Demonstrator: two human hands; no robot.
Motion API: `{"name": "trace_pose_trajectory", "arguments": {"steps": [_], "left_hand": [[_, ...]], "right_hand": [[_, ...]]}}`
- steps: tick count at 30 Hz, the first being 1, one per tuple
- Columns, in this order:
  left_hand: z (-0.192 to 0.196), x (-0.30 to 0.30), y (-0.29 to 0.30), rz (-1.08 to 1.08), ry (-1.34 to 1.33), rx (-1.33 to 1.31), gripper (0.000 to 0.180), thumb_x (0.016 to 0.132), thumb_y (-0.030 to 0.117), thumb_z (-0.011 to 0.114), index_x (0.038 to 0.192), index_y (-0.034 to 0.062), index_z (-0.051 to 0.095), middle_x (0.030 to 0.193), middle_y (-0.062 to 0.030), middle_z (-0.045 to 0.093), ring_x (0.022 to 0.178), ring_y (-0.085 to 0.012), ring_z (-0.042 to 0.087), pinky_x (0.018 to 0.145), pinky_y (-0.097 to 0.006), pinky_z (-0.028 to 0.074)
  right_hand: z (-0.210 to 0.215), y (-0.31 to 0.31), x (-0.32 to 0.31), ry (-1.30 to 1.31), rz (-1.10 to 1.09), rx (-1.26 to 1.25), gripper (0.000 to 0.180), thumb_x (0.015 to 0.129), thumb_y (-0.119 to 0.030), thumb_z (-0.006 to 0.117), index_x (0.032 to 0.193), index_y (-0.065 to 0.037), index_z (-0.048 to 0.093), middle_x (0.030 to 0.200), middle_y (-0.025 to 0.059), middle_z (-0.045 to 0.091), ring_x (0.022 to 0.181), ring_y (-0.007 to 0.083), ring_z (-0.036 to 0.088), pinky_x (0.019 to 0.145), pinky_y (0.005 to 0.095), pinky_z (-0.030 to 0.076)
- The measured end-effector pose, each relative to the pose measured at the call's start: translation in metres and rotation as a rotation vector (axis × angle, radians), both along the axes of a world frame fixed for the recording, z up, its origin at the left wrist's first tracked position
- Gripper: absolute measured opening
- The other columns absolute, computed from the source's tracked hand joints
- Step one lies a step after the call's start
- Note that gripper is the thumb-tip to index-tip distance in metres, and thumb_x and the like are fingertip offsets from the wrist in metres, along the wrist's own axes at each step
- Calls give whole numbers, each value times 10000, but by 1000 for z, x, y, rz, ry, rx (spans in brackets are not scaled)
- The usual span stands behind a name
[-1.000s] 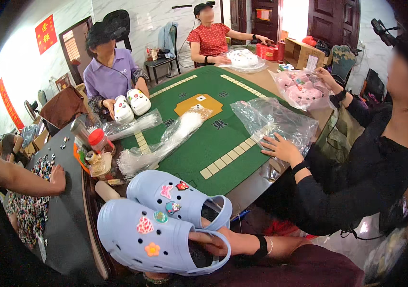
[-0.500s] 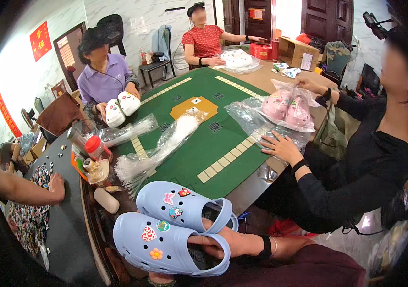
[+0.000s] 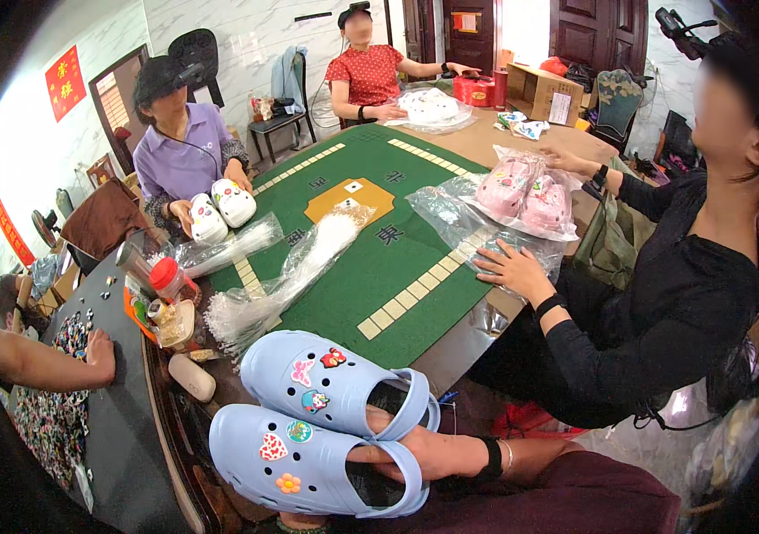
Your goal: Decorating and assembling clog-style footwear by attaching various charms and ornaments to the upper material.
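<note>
A pair of light blue clogs is held up close in front of me, toes to the left. The far clog (image 3: 283, 369) carries butterfly and character charms. On the near clog (image 3: 259, 463) are a heart, a round charm and an orange flower. My right hand (image 3: 433, 451), with a black band at its wrist, reaches in from the right, its fingers inside both heel openings and closed on the pair. Under the near clog, my left hand (image 3: 304, 519) supports it from below; only a small part with a bracelet shows, and its fingers are hidden.
Beyond the clogs lies a green game mat (image 3: 326, 267) with rows of printed tiles. Bundles of clear plastic strips (image 3: 299, 276), a red-lidded jar (image 3: 170, 280) and an eyeglass case (image 3: 191, 378) sit nearby. Co-workers handle white clogs (image 3: 219, 214) and bagged pink clogs (image 3: 526, 191).
The view has shifted slightly. The far person at right has lowered the bagged pink clogs, hand now lower at the bag. My grip on the blue clogs looks the same.
</note>
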State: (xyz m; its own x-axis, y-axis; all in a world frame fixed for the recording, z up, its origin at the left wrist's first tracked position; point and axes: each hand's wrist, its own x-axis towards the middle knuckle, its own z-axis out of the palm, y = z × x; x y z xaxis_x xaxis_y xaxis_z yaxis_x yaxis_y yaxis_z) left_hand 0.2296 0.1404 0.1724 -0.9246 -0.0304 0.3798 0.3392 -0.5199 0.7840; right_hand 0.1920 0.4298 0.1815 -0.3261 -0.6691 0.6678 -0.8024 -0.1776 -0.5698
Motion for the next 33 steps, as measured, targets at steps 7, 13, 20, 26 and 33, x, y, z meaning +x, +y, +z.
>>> {"name": "trace_pose_trajectory", "arguments": {"steps": [7,13,20,26,33], "left_hand": [[4,5,-2,-46,47,44,965,960,759,275,1611,62,125,1678,-153,116,1539,-336,146,1242,-496,135],[9,8,-2,-97,88,78,961,961,759,269,1611,63,140,1677,-156,124,1539,-339,147,1242,-500,137],[33,19,8,-97,155,99,908,975,729,244,1591,61,245,1665,-176,167,1542,-361,140,1239,-538,128],[37,19,-1,-95,231,60,876,1000,683,255,1598,45,197,1674,-186,100,1544,-366,120,1231,-576,99],[37,21,-7,-105,272,84,859,1017,646,266,1601,26,148,1673,-211,44,1549,-379,56,1224,-602,69]], "right_hand": [[1,-7,9,-78,89,38,474,873,-161,647,1312,0,574,1455,343,383,1363,526,383,1139,555,302],[-7,-1,15,0,137,4,458,886,-181,633,1294,21,580,1459,367,371,1372,542,367,1152,574,278],[0,-1,17,2,182,3,469,891,-185,623,1307,22,571,1483,368,350,1395,537,344,1168,571,262],[-1,1,15,34,188,53,470,899,-187,619,1320,15,565,1509,348,331,1422,518,314,1171,561,266],[-6,1,16,29,163,77,472,885,-167,623,1318,12,573,1499,342,342,1411,506,334,1172,545,277]]}}
